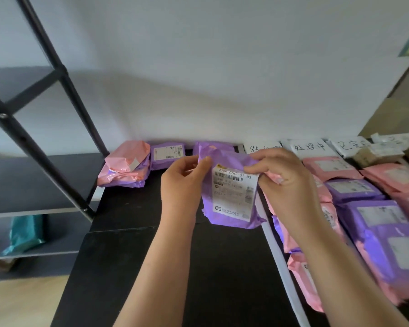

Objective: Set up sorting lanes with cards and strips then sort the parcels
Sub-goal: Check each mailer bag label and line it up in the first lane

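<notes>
The purple parcel [232, 197] is held up over the black table [175, 267], label facing the person. The left hand [184, 182] pinches its top left corner and the right hand [286, 185] grips the top right edge. I'd read that label fully and match it to a handwritten card [308, 147]. Then lay it label-up beyond the white strip [276, 251], square with the sorted parcels [354, 190].

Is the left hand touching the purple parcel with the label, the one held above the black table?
Touching. The head view shows the left hand pinching the purple parcel at its upper left edge, thumb on the front.
</notes>
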